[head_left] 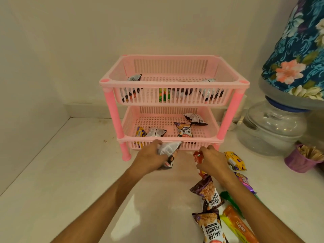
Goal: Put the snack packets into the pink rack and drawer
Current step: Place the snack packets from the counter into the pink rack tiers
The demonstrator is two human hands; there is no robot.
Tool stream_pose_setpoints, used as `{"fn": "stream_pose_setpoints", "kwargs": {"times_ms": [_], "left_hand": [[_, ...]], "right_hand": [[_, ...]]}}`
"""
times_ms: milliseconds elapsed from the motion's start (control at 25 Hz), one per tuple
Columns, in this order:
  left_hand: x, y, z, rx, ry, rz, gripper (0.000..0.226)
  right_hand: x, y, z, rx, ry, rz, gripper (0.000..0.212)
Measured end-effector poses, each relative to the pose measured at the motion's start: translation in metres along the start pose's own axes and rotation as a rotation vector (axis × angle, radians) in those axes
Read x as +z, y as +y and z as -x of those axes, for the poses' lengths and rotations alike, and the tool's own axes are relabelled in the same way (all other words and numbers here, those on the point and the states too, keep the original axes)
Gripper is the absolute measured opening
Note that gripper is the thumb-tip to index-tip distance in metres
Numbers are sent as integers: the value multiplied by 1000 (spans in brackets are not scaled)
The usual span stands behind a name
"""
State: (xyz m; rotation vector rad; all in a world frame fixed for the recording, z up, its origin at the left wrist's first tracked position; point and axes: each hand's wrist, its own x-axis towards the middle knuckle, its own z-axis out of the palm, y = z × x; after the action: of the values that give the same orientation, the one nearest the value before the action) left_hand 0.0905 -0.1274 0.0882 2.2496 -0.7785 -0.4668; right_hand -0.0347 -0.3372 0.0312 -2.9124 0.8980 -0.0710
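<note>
A two-tier pink rack [112,81] stands on the white counter against the wall. Several small packets lie in its top tier and several more in the bottom tier, among them a salted peanuts packet [184,130]. My left hand [150,157] grips a silver and black packet [169,150] just in front of the bottom tier's rim. My right hand [211,159] pinches a red packet [198,157] beside it. Loose on the counter lie two more peanut packets [207,192], a yellow packet [234,160] and an orange biscuit pack [240,225].
At the right stands a glass jar [270,130] topped by something covered in floral cloth [298,50]. A purple cup of sticks [301,159] sits in front of it. Walls enclose the counter at the left and back.
</note>
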Motion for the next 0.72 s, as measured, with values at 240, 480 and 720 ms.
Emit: {"fn": "stream_pose_setpoints", "kwargs": {"times_ms": [240,480,720], "left_hand": [[-7,20,-74,-11,204,67,52],[7,34,-125,-15,206,-9,40],[22,30,-155,-155,166,-36,42]], "right_hand": [[-47,-10,-18,-102,85,-164,47],[-74,-16,-55,-99,235,-230,57],[-66,-14,-90,-71,297,-173,57]]}}
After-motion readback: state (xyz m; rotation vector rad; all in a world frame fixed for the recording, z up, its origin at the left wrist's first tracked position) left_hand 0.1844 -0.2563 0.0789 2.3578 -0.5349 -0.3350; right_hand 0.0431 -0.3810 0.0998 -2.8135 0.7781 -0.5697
